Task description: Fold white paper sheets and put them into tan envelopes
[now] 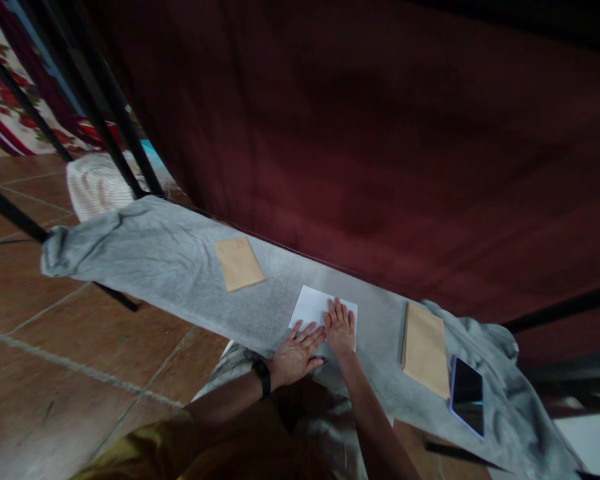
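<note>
A white sheet of paper [311,303] lies flat on the grey cloth in front of me. My right hand [339,327] rests palm down on its right part, fingers stretched out. At the paper's lower left edge lies my left hand [296,357], fingers spread and fingertips on the sheet; neither hand grips anything. A brown envelope [240,263] with a small reddish mark lies off to the left. On the right sits a stack of brown envelopes [426,347], apart from my right hand.
Grey cloth [180,267] covers the narrow bench-like surface. A phone [467,395] with a dark screen lies by the envelope stack. Behind hangs a dark red curtain [355,167]. Black metal bars [113,100] stand at the left, above a tiled floor [45,393].
</note>
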Demonstrator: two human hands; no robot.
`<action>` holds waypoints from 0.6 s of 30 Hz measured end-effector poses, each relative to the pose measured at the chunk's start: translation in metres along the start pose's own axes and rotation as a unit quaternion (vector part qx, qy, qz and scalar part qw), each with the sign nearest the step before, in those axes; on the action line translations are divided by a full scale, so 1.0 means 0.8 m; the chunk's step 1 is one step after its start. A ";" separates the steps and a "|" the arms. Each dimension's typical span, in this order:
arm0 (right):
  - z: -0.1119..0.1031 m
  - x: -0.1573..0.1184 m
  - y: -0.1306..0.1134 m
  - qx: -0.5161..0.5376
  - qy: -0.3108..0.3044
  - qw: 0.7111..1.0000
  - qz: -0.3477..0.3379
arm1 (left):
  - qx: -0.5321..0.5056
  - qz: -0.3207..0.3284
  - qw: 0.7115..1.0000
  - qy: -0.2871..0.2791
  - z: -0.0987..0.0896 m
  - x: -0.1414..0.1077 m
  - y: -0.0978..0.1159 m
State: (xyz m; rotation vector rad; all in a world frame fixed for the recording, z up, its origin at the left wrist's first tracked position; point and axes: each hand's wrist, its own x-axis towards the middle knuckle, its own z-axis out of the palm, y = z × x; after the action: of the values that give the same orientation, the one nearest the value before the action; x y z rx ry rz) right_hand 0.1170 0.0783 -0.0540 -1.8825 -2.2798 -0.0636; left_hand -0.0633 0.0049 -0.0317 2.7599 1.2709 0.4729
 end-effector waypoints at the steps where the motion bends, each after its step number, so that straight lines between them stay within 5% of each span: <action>1: 0.001 -0.004 0.001 0.003 0.008 1.000 0.010 | 0.004 -0.005 1.000 0.005 0.000 -0.001 0.000; 11: 0.003 -0.040 0.038 0.013 0.091 0.993 0.069 | 0.012 -0.125 0.991 0.038 0.002 -0.028 -0.039; 18: 0.003 -0.083 0.026 0.030 0.156 0.984 0.075 | -0.138 -0.270 0.952 0.045 -0.015 -0.011 -0.047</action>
State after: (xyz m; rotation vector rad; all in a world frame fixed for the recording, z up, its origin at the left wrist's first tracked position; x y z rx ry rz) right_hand 0.1487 0.0182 -0.0696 -1.8574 -1.9095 -0.2487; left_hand -0.0996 0.0219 -0.0296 2.0664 1.7409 0.6649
